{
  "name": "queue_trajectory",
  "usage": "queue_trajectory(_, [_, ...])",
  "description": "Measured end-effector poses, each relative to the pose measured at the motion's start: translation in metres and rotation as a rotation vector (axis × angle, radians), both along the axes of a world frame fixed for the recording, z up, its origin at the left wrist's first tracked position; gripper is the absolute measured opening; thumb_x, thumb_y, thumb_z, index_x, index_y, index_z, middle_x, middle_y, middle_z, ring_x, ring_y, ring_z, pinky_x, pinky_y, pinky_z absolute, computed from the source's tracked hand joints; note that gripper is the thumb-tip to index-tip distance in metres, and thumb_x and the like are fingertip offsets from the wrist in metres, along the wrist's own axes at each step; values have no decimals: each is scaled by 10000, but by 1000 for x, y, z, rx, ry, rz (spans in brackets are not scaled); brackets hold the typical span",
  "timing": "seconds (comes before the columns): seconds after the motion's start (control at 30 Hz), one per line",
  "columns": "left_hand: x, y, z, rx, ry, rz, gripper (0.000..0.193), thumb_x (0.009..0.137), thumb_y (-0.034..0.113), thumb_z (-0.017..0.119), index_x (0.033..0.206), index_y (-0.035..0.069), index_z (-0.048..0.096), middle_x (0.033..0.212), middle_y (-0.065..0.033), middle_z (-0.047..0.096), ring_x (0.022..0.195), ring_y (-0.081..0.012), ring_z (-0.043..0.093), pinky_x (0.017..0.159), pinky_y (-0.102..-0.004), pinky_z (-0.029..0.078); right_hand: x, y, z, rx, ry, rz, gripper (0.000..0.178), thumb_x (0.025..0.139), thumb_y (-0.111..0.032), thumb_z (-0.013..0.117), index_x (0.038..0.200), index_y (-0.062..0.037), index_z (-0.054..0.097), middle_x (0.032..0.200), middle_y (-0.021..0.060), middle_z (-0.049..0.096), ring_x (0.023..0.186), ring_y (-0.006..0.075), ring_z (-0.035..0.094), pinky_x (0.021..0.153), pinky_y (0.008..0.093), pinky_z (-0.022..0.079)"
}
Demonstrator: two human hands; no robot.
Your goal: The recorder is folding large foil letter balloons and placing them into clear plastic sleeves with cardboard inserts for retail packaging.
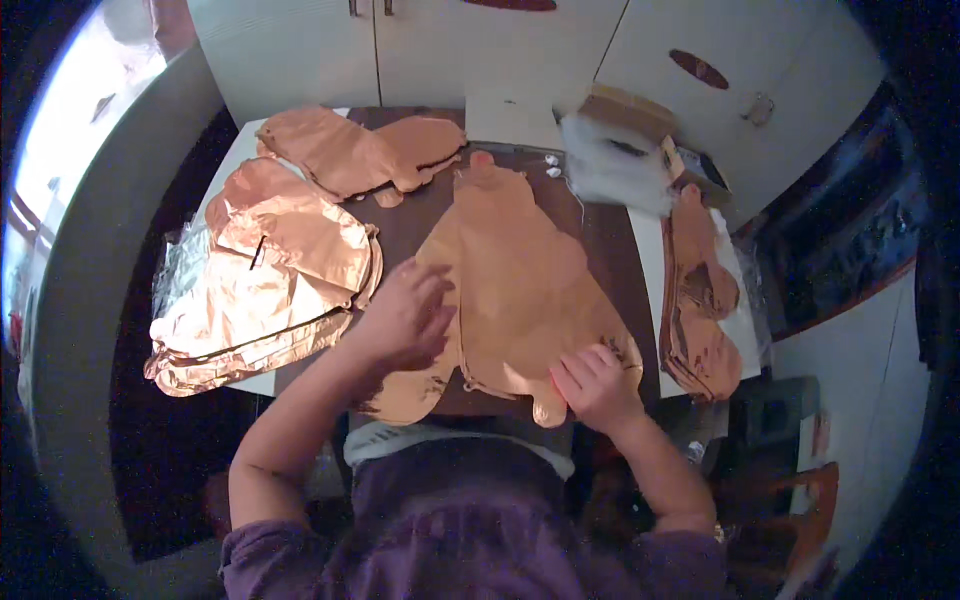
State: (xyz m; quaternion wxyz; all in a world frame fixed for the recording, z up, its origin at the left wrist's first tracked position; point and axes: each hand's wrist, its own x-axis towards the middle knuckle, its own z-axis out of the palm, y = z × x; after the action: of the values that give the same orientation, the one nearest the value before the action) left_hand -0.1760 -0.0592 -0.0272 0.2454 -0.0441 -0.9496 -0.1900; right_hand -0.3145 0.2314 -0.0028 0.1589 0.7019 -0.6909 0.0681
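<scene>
A flat, uninflated copper-coloured foil balloon [520,270] lies before me on the dark brown table, with a rounded tab at its near edge. My left hand [412,312] is over its left part, fingers apart and holding nothing. Near the balloon's lower right corner, my right hand [600,385] is closed with its fingers curled together on the foil beside the tab. A reddish spot shows at those fingertips; I cannot make out what it is.
Shiny foil balloons are stacked [290,270] at the left, with clear plastic under them. More foil balloons [350,150] lie at the far left. Another folded pile [697,310] sits on the right. A blurred clear plastic bag [615,165] and a cardboard box [630,108] stand at the back right, before white cabinets [480,55].
</scene>
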Motion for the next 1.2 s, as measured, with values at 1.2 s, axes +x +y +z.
queue_trajectory(1.2, [-23, 17, 17, 57, -138, -123, 470, 810, 240, 660, 1192, -10, 545, 1275, -217, 517, 1229, -409, 450, 1046, -486, 353, 70, 52, -32, -494, -1664, -948, 218, 926, -189, 619, 991, 18, 648, 783, 73, 690, 668, 142, 666, 574, 272, 532])
